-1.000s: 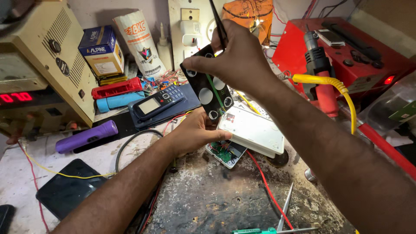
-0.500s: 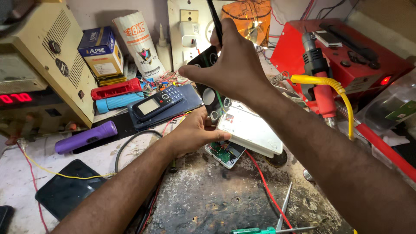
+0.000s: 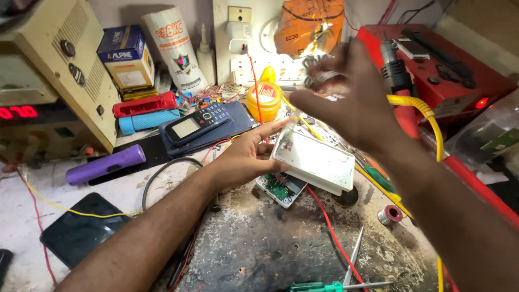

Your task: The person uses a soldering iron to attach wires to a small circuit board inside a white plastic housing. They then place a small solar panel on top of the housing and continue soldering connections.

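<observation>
- The flat white plastic casing (image 3: 315,163) sits tilted near the middle of the scorched, flaky workbench (image 3: 259,249), propped over a small green circuit board (image 3: 281,189) that pokes out underneath.
- The left hand (image 3: 246,157) is on the casing's left edge, fingers stretched out fairly straight and pressing on it, more steadying than gripping.
- The right hand (image 3: 346,103) is up in the air above the casing, fingers spread loosely; it's motion-blurred and there's something pale smeared at the fingertips, honestly can't tell if it's pinching anything.
- A red wire (image 3: 330,227) runs from under the casing toward the near edge, next to metal tweezers (image 3: 354,259) and a green-handled screwdriver (image 3: 324,286).
- A little solder spool (image 3: 390,214) lies just right of the casing.
- A yellow coiled cable (image 3: 427,116) loops past the right wrist, in front of a red metal box (image 3: 459,75).
- Further left: a dark keypad phone (image 3: 197,123) lying on a blue-grey slab, a purple torch (image 3: 105,165), a black slab phone (image 3: 78,230), and a beige power supply with red digits (image 3: 48,97).
- A small yellow tub (image 3: 268,97) stands at the back by the wall sockets.
</observation>
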